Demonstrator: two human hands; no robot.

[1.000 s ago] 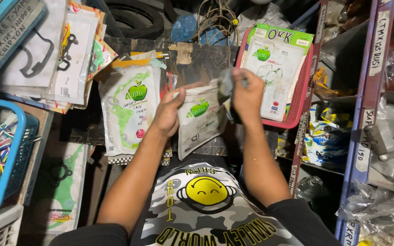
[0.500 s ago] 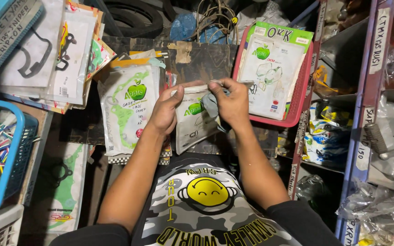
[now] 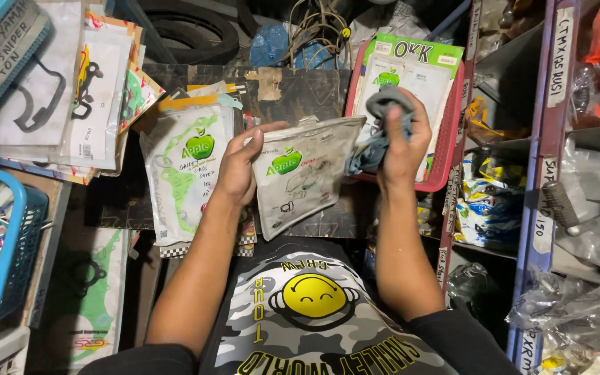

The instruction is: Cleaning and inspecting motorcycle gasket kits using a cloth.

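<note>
Head view: a red tray [image 3: 446, 149] just behind the right hand [image 3: 403, 142] holds flat green-topped gasket packets [image 3: 411, 73]. The right hand is closed around a crumpled grey rag [image 3: 378, 132]. Beside it, the left hand [image 3: 239, 170] pinches the edge of a clear plastic gasket packet [image 3: 307, 173], which reaches across to the rag.

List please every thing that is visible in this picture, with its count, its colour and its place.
clear packet: one, dusty with green apple mark, held in centre
grey rag: one, in the right hand
red tray: one, right of centre, holding green-topped packets
packet pile: several, white and green, left of centre
blue basket: one, far left, coloured strips inside
tyre: one, black, top
shelves: right, bagged parts
left hand: grips the packet's left edge
right hand: closed around the rag
</note>
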